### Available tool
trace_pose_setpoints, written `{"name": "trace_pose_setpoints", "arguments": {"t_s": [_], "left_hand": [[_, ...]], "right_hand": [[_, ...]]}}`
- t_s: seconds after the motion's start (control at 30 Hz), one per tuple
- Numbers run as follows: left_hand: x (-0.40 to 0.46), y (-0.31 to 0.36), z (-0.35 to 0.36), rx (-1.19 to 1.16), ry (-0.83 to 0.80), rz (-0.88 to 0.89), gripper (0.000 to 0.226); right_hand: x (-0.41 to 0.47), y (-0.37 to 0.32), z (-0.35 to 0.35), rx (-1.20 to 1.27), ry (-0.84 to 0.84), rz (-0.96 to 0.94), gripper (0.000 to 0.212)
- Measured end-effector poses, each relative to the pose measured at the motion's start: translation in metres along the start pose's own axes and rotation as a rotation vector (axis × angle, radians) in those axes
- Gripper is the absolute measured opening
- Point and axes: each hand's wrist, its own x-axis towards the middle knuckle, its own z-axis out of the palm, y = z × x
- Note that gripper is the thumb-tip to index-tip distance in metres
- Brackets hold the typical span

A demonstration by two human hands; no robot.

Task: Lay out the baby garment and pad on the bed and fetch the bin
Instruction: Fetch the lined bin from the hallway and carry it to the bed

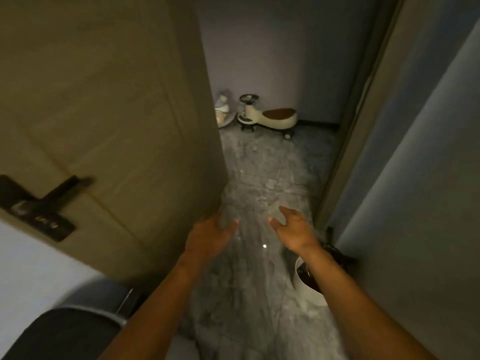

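A dim, narrow passage is showing through a doorway, with a grey marbled tile floor [259, 178] running back to a pale wall.

The left hand [213, 235] is pressing against the free edge of the door [117, 113], low down; its fingers are curling round that edge, closed on it, though motion blur is making the exact grip hard to judge. The right hand [293, 229] is hovering just beside it over the floor, fingers spread apart and empty, touching nothing. Both bare forearms are reaching forward from the bottom of the frame.

Directly beneath the right forearm, a white bin [309, 289] is standing on the floor close to the door frame [363, 113]; its opening is showing a dark liner or dark contents, and the arm is hiding part of its rim. Neither hand is touching it.

The door is standing open, taking up the left half of the view. A dark lever handle [65, 188] on a dark lock plate is sitting near its left side, blurred.

At the far end of the passage, a cream ride-on toy car [270, 115] with a brown seat is standing against the wall. Just beside it, partly hidden by the door edge, a pale soft toy [223, 107] is resting on the floor.

A dark rounded object with a grey band [78, 320] is occupying the lower left corner; it is too blurred to identify.
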Motion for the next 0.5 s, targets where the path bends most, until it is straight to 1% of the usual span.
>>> {"name": "trace_pose_setpoints", "arguments": {"t_s": [0.07, 0.17, 0.23, 0.33, 0.4, 0.5], "left_hand": [[0.04, 0.017, 0.036, 0.029, -0.047, 0.02, 0.069], [0.091, 0.04, 0.089, 0.003, -0.096, 0.038, 0.069], [0.12, 0.053, 0.128, 0.039, -0.135, 0.072, 0.067], [0.159, 0.06, 0.19, 0.067, -0.201, 0.123, 0.064], [0.187, 0.058, 0.237, 0.083, -0.242, 0.163, 0.068], [0.22, 0.048, 0.314, 0.124, -0.365, 0.216, 0.07]], "right_hand": [[0.03, 0.033, -0.007, 0.019, 0.038, 0.058, 0.065], [0.069, 0.082, -0.016, 0.052, 0.068, 0.141, 0.064], [0.092, 0.116, -0.019, 0.088, 0.092, 0.196, 0.061], [0.121, 0.173, -0.016, 0.118, 0.171, 0.242, 0.048], [0.144, 0.216, -0.009, 0.102, 0.194, 0.296, 0.041], [0.17, 0.295, 0.013, 0.098, 0.218, 0.39, 0.049]]}}
